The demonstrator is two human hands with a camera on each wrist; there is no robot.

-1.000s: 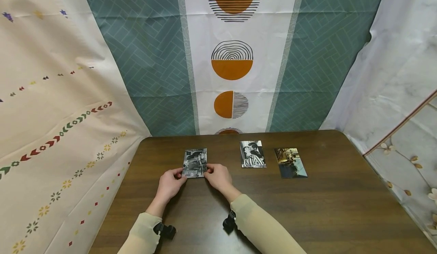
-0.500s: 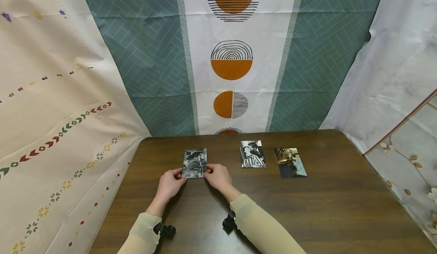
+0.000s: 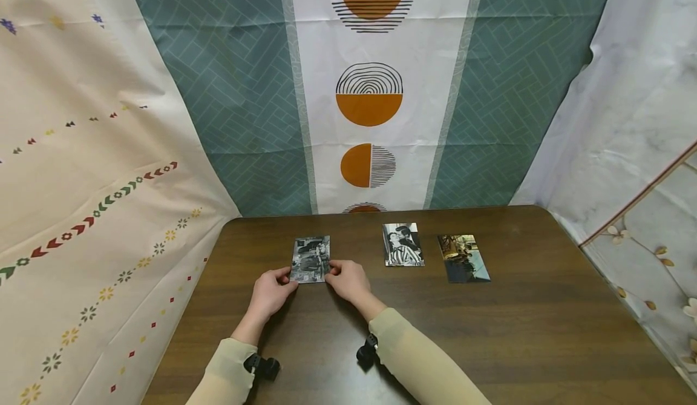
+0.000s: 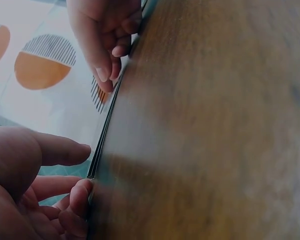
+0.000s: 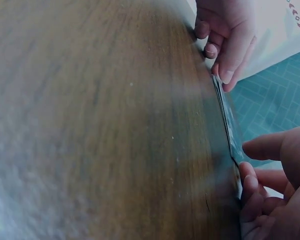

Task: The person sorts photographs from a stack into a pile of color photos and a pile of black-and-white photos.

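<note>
In the head view, a thin stack of photo prints, a black-and-white picture on top, lies toward the table's back left. My left hand holds its left side, thumb at the near left corner and fingers curled by the edge. On the opposite side, my right hand grips the near right corner in the same way. From the left wrist, the layered edge of the stack shows low on the wood between both hands. The right wrist view has the stack's edge too, with my right fingers at its near corner.
Right of the stack lie a black-and-white photo of a couple and a colour photo, apart from each other. They rest on a brown wooden table. Patterned cloths hang behind it and at both sides.
</note>
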